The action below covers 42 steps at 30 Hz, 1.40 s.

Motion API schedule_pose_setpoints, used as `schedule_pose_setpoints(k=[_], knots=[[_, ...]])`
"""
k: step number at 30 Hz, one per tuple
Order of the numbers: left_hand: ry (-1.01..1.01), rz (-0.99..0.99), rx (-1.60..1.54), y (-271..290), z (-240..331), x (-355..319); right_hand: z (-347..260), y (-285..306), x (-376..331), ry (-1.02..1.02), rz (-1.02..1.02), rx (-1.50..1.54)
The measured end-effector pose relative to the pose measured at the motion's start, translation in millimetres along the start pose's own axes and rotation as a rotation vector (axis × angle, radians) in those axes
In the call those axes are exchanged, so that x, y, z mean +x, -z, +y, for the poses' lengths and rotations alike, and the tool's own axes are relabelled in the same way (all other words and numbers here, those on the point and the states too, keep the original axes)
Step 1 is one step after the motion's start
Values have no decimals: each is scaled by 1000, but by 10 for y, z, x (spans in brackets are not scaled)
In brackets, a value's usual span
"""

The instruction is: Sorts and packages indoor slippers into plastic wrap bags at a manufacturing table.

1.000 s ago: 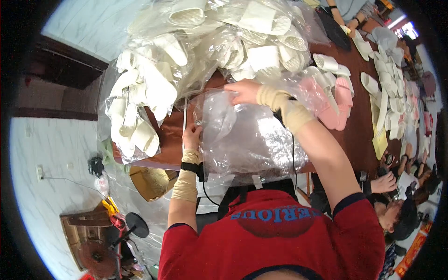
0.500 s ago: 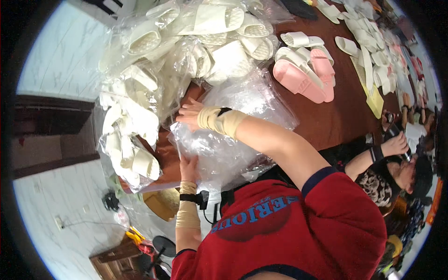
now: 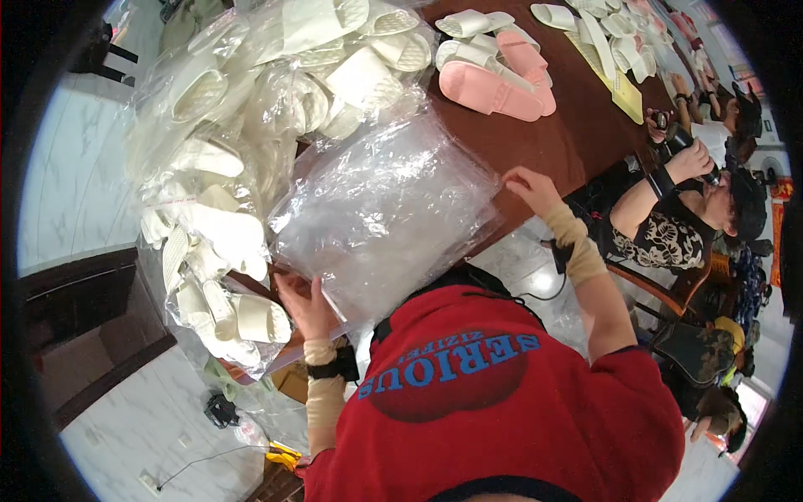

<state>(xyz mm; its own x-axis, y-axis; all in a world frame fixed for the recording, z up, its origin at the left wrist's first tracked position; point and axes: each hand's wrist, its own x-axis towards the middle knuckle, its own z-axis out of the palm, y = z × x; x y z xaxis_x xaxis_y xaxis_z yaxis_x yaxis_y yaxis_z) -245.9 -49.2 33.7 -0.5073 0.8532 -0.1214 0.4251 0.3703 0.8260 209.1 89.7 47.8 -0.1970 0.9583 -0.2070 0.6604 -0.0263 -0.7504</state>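
Observation:
A stack of clear plastic bags (image 3: 389, 213) lies on the near edge of a brown table (image 3: 577, 134). My left hand (image 3: 303, 303) grips the stack's near left corner. My right hand (image 3: 529, 187) rests at the stack's right edge, fingers apart, touching the plastic and the table edge. Both wrists are wrapped in tan bandage. A heap of white slippers in clear bags (image 3: 251, 125) is piled just left of and behind the stack.
Pink slippers (image 3: 498, 84) and loose white slippers (image 3: 473, 25) lie farther back on the table. A seated person (image 3: 677, 217) in a patterned shirt works at the right side. A marble floor (image 3: 75, 159) and dark wooden furniture (image 3: 84, 318) are on the left.
My right hand has come off the top of the bag stack and moved right to its edge. My left hand has stayed at the near left corner. The view has shifted.

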Motion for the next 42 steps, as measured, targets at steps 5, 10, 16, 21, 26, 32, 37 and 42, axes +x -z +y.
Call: schedule_pose_setpoints(k=[5,10,16,21,26,32,37,42], knots=[[-690,-194,796,98,775,-51,104,-191,-206,-447,-30,246],[-286,-135,189,-267,233,33,-107,-471,-112,-357,-101,208],[-148,108,207,-245,-34,-24,-365,-486,138,-55,113,344],[-753,-13,723,-168,605,-197,-50,-604,477,-53,171,174],[-551,-379,653,-312,246,-175,21,-560,606,40,210,-68],[-427,-42,401,-380,37,4,204,-535,577,6,64,-210],[-385,-50,384,-310,-234,-12,44,-535,349,-174,-130,-154],[12,188,-3,-348,-370,55,21,-726,623,-49,254,-33]])
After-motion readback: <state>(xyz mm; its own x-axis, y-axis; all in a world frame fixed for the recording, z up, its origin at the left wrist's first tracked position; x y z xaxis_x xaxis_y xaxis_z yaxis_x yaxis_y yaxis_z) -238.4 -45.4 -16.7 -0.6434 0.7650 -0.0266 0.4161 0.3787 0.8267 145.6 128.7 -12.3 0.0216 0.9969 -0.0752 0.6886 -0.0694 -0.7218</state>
